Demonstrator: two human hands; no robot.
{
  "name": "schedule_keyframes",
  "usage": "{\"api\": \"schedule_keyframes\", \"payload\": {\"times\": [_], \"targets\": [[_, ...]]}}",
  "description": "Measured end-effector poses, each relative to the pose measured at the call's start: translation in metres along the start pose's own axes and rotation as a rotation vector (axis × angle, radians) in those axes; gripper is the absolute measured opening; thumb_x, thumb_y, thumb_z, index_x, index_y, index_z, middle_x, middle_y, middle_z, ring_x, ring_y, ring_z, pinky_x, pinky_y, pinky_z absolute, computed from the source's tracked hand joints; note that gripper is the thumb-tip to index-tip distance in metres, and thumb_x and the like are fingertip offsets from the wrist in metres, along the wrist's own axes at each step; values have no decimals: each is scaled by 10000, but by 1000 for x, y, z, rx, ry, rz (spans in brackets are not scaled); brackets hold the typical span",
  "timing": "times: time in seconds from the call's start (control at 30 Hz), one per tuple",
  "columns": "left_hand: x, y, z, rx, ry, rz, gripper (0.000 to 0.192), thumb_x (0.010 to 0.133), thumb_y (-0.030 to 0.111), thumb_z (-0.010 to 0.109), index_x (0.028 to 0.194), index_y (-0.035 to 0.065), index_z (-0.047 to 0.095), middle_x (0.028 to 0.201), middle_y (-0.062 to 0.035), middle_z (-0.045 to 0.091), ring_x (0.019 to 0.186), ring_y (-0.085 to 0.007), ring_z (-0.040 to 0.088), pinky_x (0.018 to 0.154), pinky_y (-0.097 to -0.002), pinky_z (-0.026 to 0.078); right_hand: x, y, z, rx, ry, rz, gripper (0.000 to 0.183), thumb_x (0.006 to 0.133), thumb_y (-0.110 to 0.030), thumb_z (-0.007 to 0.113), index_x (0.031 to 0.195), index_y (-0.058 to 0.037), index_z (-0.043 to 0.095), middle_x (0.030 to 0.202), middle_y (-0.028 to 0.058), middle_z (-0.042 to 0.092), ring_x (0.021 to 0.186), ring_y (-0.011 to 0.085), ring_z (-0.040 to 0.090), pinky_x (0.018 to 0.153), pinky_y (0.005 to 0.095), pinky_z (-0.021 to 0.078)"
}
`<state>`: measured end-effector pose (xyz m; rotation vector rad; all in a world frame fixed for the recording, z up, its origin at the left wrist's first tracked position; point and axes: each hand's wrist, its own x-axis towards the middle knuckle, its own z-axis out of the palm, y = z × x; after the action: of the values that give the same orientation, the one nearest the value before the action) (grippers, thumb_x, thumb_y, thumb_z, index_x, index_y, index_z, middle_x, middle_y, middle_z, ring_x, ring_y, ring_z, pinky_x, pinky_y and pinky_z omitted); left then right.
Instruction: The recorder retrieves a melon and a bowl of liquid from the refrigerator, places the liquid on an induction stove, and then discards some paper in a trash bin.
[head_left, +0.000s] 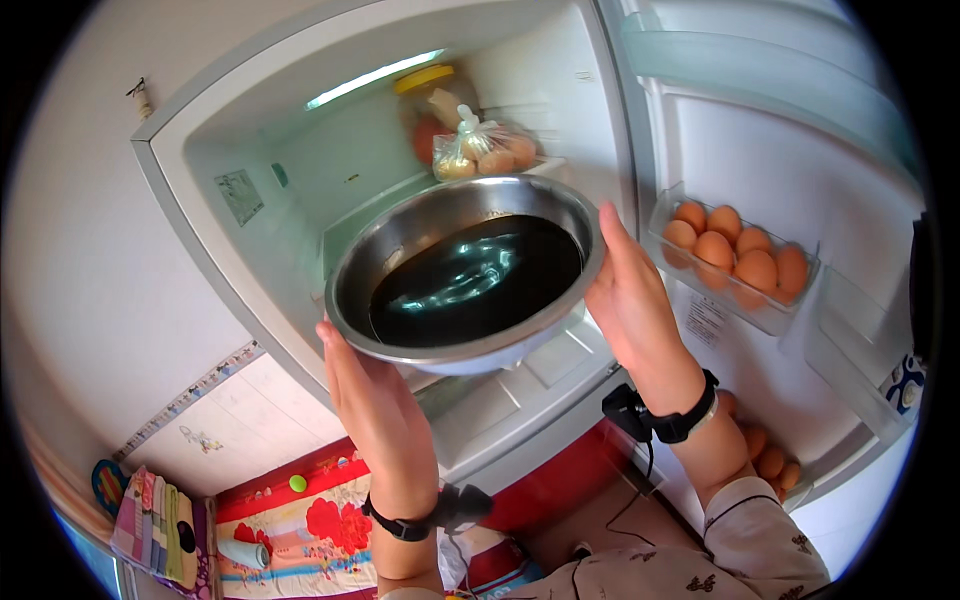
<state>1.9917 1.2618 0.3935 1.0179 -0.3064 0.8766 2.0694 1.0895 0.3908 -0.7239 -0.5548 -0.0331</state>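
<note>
Between both hands I hold a wide stainless steel bowl (356, 247) at the opening of a refrigerator compartment (300, 187). Dark, glossy liquid (480, 292) fills its lower part, and light glints off the surface. My left hand (382, 405) grips the near left side, thumb by the rim and fingers mostly hidden below. On the right side, my right hand (630, 292) has its thumb up along the rim, and its other fingers are out of sight. Behind the bowl, a knotted clear plastic bag (484, 146) of round brownish items sits beside a jar with a yellow lid (431, 79).
At the right, the open refrigerator door (772, 157) carries a clear egg tray (780, 319) with several brown eggs (756, 271). More eggs (771, 461) lie lower in the door. A cable (637, 495) hangs from my right wrist device. Folded cloths (157, 525) and a floral cover (300, 540) are at lower left.
</note>
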Motion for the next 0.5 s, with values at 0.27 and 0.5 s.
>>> {"api": "schedule_keyframes", "payload": {"times": [0.27, 0.5], "targets": [[-102, 6, 6, 10, 61, -163, 451, 968, 325, 287, 1303, 30, 349, 1269, -85, 443, 1172, -184, 410, 997, -314, 299, -98, -24, -35, -40, 96, 42, 450, 951, -320, 373, 1266, 2, 386, 1293, 71, 429, 1193, 165, 393, 1011, 312, 292], [-230, 16, 4, 133, 231, -207, 460, 963, 316, 277, 1316, 26, 337, 1286, -98, 428, 1189, -198, 396, 1004, -319, 293, -195, -45, -66, -42, 76, 115, 449, 939, -266, 373, 1297, 5, 353, 1259, 67, 444, 1153, 141, 402, 991, 289, 296]]}}
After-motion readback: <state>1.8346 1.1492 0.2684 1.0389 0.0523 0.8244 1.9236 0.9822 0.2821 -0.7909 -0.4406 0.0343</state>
